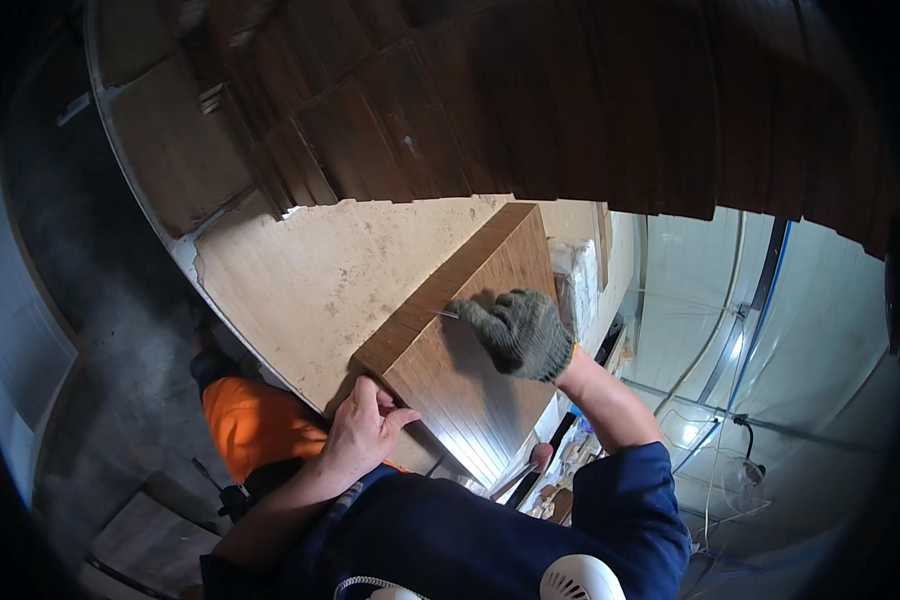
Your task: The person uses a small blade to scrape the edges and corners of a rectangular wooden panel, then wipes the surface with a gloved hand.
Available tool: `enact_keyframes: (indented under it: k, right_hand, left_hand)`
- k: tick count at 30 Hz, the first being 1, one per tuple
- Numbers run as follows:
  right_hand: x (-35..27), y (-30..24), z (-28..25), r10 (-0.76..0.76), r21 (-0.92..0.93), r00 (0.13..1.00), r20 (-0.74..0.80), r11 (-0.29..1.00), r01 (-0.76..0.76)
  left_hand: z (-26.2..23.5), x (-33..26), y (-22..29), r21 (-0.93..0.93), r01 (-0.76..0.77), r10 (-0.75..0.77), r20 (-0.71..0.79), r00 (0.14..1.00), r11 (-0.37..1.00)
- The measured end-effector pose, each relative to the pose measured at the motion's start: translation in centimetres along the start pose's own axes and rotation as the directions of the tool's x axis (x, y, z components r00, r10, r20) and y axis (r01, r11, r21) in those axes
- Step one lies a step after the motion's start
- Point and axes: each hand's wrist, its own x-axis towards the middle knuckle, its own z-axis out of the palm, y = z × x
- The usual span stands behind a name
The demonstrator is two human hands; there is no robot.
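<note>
A stack of brown wood-grain planks (490,385) lies slantwise on the worktable in front of me. My left hand (363,425) is bare and grips the stack's near left corner, its thumb on the top face and its fingers bent at the edge. Over the top face, my right hand (518,335) wears a grey knitted glove with its fingers closed. A thin, light-coloured metal tip (447,314) sticks out from these fingers toward the stack's upper left edge. The glove hides the rest of this slim tool, so its kind cannot be made out.
Rows of dark brown planks (570,110) cover the table's far side. A pale, dusty worktable (300,290) shows to the left of my stack. Beyond my right hand sits a plastic-wrapped bundle (574,275). Orange cloth (255,425) hangs by the table's left edge.
</note>
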Motion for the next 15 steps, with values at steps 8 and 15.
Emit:
enact_keyframes:
  k: [8, 15]
  right_hand:
    - [-2.4, 11.0, 2.0, 0.697, 0.071, 0.666, -0.264, 0.703, -0.708]
    - [-1.4, 15.0, 5.3, 0.616, -0.063, 0.765, -0.189, 0.77, -0.635]
  left_hand:
    - [0.2, -0.2, 0.0, 0.073, -0.072, 0.075, -0.041, 0.996, 0.995]
    - [-0.1, -0.2, 0.3, 0.053, -0.042, 0.042, -0.016, 0.999, 0.998]
